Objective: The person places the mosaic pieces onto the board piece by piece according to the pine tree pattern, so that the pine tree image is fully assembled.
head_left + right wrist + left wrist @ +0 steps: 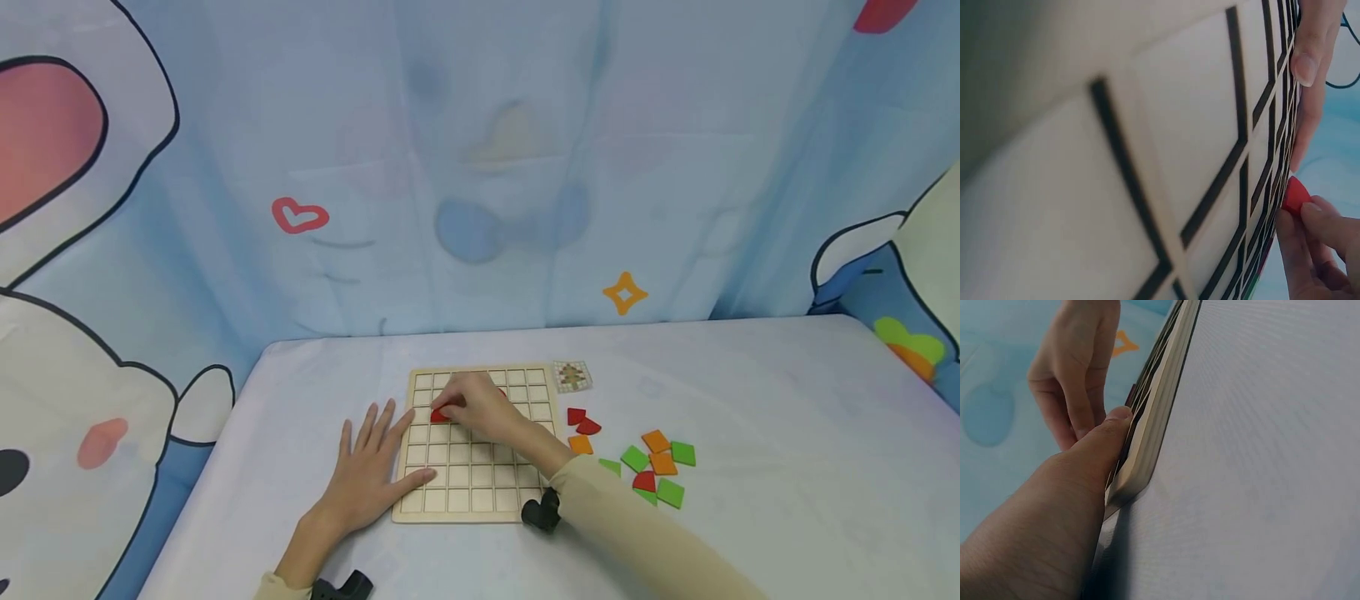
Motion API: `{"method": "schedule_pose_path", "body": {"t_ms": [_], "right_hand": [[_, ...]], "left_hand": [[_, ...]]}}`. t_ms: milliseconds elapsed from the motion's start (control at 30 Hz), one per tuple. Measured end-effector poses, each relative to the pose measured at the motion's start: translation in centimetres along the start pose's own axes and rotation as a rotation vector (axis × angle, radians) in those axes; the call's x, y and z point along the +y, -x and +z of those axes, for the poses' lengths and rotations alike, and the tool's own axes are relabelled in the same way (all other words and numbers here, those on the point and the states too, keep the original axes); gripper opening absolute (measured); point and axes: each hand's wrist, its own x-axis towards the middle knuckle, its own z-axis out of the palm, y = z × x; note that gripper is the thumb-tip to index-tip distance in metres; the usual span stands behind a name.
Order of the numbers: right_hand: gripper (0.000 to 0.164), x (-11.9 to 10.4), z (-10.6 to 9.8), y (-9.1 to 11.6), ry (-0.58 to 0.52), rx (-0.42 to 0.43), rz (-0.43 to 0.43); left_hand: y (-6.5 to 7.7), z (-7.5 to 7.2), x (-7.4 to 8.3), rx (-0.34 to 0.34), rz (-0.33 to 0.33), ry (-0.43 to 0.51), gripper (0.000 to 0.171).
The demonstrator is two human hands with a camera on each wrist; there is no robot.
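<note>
A square wooden grid board (480, 500) lies on the table. My right hand (483, 408) reaches over its upper left part and pinches a small red tile (1295, 196) with one rounded side between thumb and fingers, at the grid surface. In the head view this tile shows just left of the fingertips. My left hand (367, 479) rests at the board's left edge with its fingers spread, the thumb lying over the lower left squares. A bit of another red piece (502, 392) shows behind the right hand, which hides most of it.
Right of the board lie loose red, orange and green tiles, among them a green square (671, 492), an orange square (581, 444) and a red tile (576, 416). A small pattern card (573, 377) sits by the board's upper right corner. A printed curtain (480, 292) hangs behind the table.
</note>
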Motion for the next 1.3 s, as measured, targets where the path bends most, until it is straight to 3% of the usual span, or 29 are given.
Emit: {"method": "schedule_pose_path", "body": {"t_ms": [233, 500, 667, 1000, 1300], "right_hand": [[0.015, -1.2, 0.3, -0.2, 0.085, -0.036, 0.041], [0.015, -1.0, 0.1, -0.3, 0.126, -0.047, 0.041], [0.017, -1.5, 0.1, -0.9, 0.146, -0.106, 0.086], [0.021, -2.8, 0.4, -1.1, 0.412, -0.204, -0.032], [0.014, -3.0, 0.5, -0.9, 0.464, -0.200, -0.043]], "left_hand": [[0.1, -0.1, 0.1, 0.027, 0.018, 0.013, 0.090], [0.1, -0.2, 0.2, 0.023, 0.019, -0.003, 0.090], [0.1, -0.4, 0.4, 0.026, 0.024, 0.003, 0.088], [0.2, -0.2, 0.3, 0.039, 0.026, 0.005, 0.087], [0.1, -0.2, 0.3, 0.046, 0.034, 0.003, 0.087]]}}
